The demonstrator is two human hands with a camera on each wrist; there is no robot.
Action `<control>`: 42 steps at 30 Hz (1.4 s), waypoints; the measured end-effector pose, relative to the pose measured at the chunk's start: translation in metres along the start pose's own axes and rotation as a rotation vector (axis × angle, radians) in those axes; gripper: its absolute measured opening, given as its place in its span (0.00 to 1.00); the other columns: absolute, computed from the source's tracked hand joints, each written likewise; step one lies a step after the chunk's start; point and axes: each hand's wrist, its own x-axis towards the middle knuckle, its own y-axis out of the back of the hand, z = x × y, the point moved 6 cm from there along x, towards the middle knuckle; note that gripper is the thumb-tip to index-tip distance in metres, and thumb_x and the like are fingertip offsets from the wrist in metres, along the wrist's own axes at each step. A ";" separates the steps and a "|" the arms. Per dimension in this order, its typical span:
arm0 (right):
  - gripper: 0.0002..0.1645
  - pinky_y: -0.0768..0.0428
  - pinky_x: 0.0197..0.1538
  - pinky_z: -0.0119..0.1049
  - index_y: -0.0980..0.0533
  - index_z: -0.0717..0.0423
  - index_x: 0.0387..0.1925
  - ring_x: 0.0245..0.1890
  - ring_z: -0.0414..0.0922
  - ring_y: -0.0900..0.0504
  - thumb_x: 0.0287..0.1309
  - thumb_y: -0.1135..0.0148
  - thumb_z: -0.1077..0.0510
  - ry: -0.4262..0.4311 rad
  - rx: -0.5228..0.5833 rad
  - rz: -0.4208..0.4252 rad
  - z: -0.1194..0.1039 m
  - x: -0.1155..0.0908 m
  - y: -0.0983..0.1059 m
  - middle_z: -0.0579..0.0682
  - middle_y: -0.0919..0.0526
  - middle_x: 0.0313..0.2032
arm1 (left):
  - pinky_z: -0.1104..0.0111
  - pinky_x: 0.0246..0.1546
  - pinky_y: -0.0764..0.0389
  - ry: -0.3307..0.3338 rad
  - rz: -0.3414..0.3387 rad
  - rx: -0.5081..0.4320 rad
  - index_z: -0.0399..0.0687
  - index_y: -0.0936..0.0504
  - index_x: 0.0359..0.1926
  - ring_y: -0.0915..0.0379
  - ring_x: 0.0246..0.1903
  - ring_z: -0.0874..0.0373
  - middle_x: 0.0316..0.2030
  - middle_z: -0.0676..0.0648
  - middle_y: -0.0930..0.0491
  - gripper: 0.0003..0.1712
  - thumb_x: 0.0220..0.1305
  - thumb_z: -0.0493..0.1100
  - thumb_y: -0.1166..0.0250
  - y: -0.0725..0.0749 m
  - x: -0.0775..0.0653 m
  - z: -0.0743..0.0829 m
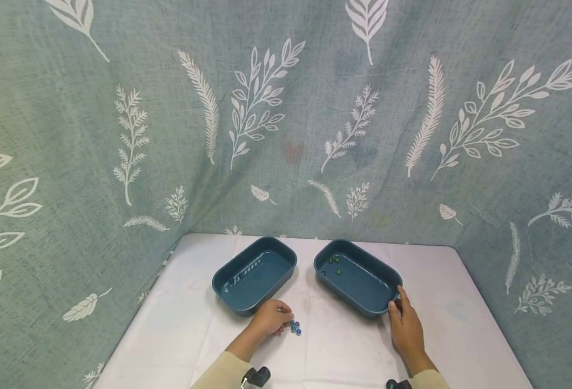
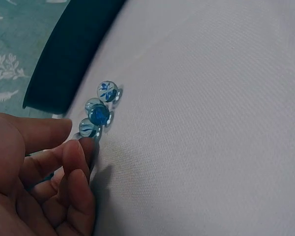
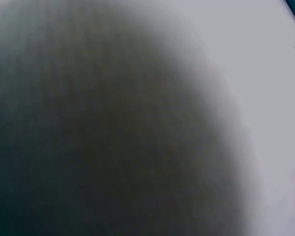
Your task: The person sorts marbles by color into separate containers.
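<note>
Left hand: We see the left hand [image 1: 268, 317] just in front of the left tray [image 1: 268, 273], palm turned inward, fingers curled, with a gap between the upper finger and the ones below. Its fingertips reach the nearest of the blue marbles [image 2: 99, 114]. A hint of blue shows among the fingers, but we cannot tell whether they grasp a marble.
Right hand: Well to the right of the left tray, the right hand [image 1: 407, 329] grips the near right corner of the right tray [image 1: 358, 285], thumb and fingers at its rim. The right wrist view is mostly a dark blur.
Blue marbles: We find them clustered in front of the left tray, toward its right; they are clear glass with blue swirls.
Left tray: Deep blue, set at a slant, with a few dark marbles [image 1: 232, 281] inside.
Right tray: Matching, beside the left tray and apart from it, holding several green marbles [image 1: 334, 260].
Cloth: White cloth [image 1: 334, 351] lies beneath the left tray and everything else.
</note>
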 end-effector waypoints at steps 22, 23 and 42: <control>0.35 0.40 0.63 0.64 0.52 0.48 0.76 0.63 0.67 0.35 0.76 0.63 0.43 -0.015 -0.021 0.006 0.000 -0.003 -0.002 0.67 0.31 0.62 | 0.69 0.16 0.26 0.018 0.056 0.117 0.45 0.21 0.25 0.26 0.17 0.59 0.19 0.49 0.23 0.07 0.59 0.35 0.34 0.000 0.007 0.001; 0.34 0.40 0.63 0.64 0.52 0.49 0.76 0.63 0.67 0.35 0.76 0.63 0.43 -0.013 -0.021 0.009 0.000 -0.003 -0.001 0.68 0.31 0.62 | 0.69 0.17 0.26 0.021 0.057 0.119 0.45 0.21 0.24 0.26 0.17 0.59 0.19 0.50 0.23 0.07 0.59 0.35 0.34 0.001 0.007 0.001; 0.35 0.39 0.64 0.63 0.52 0.49 0.76 0.62 0.66 0.34 0.75 0.63 0.42 0.005 -0.020 0.032 -0.001 -0.001 -0.002 0.67 0.30 0.61 | 0.69 0.20 0.22 0.024 -0.046 -0.158 0.42 0.16 0.35 0.24 0.21 0.59 0.26 0.49 0.18 0.05 0.65 0.39 0.36 0.006 0.009 0.005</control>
